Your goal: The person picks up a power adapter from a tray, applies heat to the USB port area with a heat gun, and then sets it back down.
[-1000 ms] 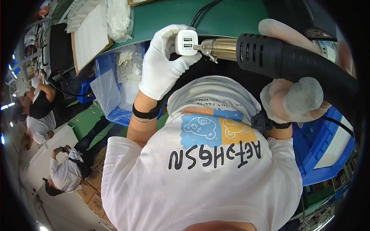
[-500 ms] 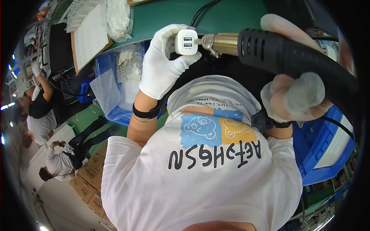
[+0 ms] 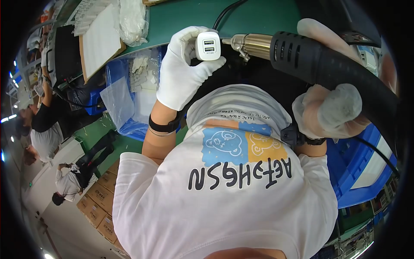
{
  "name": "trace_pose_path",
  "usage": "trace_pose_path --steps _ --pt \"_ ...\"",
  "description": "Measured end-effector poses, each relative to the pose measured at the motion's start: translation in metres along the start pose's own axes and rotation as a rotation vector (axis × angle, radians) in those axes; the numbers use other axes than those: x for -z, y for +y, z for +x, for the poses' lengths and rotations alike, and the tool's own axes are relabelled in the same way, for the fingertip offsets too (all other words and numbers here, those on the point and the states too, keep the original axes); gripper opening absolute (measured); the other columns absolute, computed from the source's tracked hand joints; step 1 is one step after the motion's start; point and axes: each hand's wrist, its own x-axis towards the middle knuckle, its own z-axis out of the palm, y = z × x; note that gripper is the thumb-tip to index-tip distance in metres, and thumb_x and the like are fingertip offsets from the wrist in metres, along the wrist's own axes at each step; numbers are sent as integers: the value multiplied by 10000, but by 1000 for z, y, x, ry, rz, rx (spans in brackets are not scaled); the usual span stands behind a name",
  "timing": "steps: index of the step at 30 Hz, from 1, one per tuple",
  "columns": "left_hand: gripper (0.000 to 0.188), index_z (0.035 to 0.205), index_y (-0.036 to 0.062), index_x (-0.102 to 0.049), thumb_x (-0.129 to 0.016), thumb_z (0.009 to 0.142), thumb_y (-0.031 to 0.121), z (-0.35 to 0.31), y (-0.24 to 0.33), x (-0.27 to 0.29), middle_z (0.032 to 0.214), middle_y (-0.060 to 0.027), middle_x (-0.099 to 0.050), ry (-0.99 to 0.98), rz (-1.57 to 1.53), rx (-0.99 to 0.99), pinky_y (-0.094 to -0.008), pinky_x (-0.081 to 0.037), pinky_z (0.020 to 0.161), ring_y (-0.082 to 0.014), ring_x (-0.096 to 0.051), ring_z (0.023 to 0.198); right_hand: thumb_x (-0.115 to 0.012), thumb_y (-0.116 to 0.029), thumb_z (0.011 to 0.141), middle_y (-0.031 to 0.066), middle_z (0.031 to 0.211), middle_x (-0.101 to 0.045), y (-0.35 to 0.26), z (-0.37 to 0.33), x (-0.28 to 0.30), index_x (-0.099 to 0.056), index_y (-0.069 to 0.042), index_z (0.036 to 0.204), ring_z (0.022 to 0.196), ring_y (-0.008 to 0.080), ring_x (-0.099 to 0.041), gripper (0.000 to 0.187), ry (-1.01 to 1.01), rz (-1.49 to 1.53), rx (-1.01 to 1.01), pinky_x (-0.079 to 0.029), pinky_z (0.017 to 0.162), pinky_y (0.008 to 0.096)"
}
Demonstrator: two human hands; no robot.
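A small white block with two rectangular ports (image 3: 208, 46) faces the viewer, held near the edge of a green table (image 3: 267, 21). The white-gloved left hand (image 3: 179, 71) pinches it between thumb and fingers. The metal nozzle (image 3: 254, 44) of a black tool (image 3: 302, 58) points at its right side; contact is unclear. The right hand (image 3: 330, 110), in a translucent glove, grips the tool. Blue bins (image 3: 347, 190) stand on both sides.

White charger (image 3: 208, 46) in left fingers (image 3: 212, 65)
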Motion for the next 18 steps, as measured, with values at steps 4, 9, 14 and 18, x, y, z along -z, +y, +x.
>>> trace_pose_path --steps 4,9,14,18 --pt "604 1186 39 -446 -757 682 -78 0 -3 -1 1108 -70 -558 39 79 -37 -267 -504 844 -146 -585 974 -414 -477 958 137 766 -704 -9 0 -13 -655 27 911 600 131 -662 561 68 37 -68 -506 816 218" --pt "597 1176 44 -464 -772 675 -57 -1 -7 0 1111 -59 -548 66 82 -33 -258 -500 847 -134 -576 967 -408 -460 964 142 780 -705 -15 -1 -18 -626 23 917 576 130 -653 532 182 65 -131 -509 793 214" --pt "567 1156 62 -516 -782 665 -35 2 -2 0 1144 -53 -521 32 335 -137 -255 -497 840 -128 -560 981 -413 -446 966 148 795 -705 -10 5 -7 -617 31 929 578 132 -656 520 28 4 36 -518 772 216" --pt "552 1133 86 -555 -792 647 -24 2 -10 1 1154 -53 -503 48 328 -146 -256 -497 836 -132 -552 981 -414 -435 970 149 804 -706 4 8 4 -619 35 920 580 132 -658 515 -139 -32 208 -517 777 219"
